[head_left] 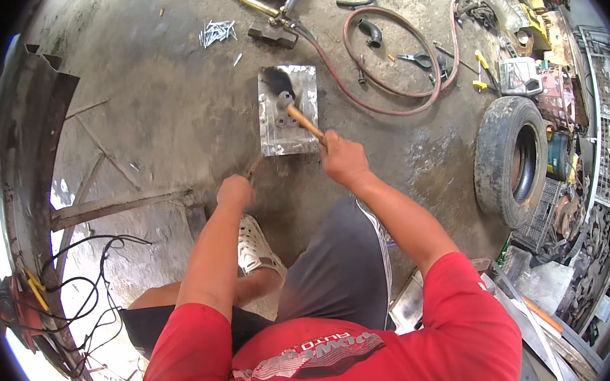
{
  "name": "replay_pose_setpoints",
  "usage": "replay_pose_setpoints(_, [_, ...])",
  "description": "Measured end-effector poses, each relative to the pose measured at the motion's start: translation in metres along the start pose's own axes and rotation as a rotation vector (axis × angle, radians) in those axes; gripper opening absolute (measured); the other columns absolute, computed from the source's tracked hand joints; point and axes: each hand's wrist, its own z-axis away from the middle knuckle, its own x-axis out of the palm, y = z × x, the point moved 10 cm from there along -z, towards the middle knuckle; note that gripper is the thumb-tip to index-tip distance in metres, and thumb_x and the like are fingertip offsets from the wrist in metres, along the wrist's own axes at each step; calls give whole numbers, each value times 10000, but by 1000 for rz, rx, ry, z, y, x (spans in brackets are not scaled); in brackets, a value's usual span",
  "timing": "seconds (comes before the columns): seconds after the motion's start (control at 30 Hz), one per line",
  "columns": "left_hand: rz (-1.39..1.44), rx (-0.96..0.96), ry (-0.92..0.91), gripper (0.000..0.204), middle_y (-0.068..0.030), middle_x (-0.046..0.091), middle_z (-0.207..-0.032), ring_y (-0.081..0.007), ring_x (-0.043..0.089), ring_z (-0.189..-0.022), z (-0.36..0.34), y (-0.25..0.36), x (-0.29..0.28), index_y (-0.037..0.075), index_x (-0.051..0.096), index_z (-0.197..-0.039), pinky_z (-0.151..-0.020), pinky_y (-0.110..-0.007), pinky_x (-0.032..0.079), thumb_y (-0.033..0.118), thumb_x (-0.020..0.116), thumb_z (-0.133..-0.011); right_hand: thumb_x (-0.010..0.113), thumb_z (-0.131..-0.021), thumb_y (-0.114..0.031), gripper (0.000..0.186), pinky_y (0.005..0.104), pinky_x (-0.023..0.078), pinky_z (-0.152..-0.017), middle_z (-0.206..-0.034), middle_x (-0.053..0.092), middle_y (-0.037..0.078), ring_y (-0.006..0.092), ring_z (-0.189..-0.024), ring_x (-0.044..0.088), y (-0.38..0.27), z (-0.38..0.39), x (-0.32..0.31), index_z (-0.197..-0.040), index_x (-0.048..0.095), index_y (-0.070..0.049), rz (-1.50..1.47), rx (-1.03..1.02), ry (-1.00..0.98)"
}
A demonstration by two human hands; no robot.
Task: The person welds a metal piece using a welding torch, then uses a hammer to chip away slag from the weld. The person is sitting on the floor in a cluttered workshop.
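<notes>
My right hand (pixel 344 159) is closed round the wooden handle of a hammer (pixel 305 122). Its head end is over a rectangular metal plate (pixel 271 137) lying on the floor in front of me. The plate carries a black sooty patch near its far edge and several round grey spots or pieces near its middle; I cannot tell which. My left hand (pixel 236 192), closed, grips a thin brownish rod-like tool (pixel 254 168) beside the plate's near left corner. The tool's exact kind is unclear.
Beyond the plate lie a pile of nails or screws (pixel 217 33), a metal block (pixel 273 35) and a torch (pixel 258 6). A reddish hose (pixel 392 113) coils at the right, near pliers (pixel 416 60). A tire (pixel 492 158) stands farther right; a steel frame (pixel 116 207) spans the left.
</notes>
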Motion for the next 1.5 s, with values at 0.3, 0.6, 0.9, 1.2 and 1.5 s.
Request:
replay_pose_setpoints(0.3, [-44,50,-15,357,-230,744,-1324,-387,719,-1242,-4,-8,15,12,778,-1242,-1036,-466,590,172,705,-932,564,-1048,-232,208,580,586,-740,-924,767,223,452,-834,751,-30,-6,-39,-1123,563,-38,-93,-59,138])
replay_pose_setpoints(0.6, [-4,21,-18,366,-229,742,-1333,-399,711,-1255,8,-5,6,14,779,-1243,-1042,-474,584,195,686,-939,565,-1048,-248,222,592,584,-760,-927,767,227,475,-848,747,-14,-33,-25,-1134,560,-43,-60,34,145])
replay_pose_setpoints(0.9, [-75,81,-55,355,-226,729,-1360,-400,703,-1266,-8,-7,30,20,786,-1238,-1043,-477,583,180,661,-947,585,-1051,-281,249,611,580,-743,-949,760,251,471,-831,741,0,-30,-14,-1125,551,-46,-63,59,146])
replay_pose_setpoints(1.2, [-84,112,-16,364,-237,731,-1345,-401,706,-1257,4,1,17,14,785,-1237,-1050,-473,578,175,673,-931,540,-1069,-241,225,591,585,-803,-984,770,255,471,-883,751,22,-29,2,-1162,553,-37,89,92,-50])
replay_pose_setpoints(1.5, [-144,165,-32,351,-248,734,-1332,-416,701,-1261,-5,3,23,6,794,-1207,-1049,-472,576,161,666,-919,548,-1055,-236,231,564,595,-781,-918,768,228,456,-859,756,21,-31,1,-1174,546,-37,59,48,-11])
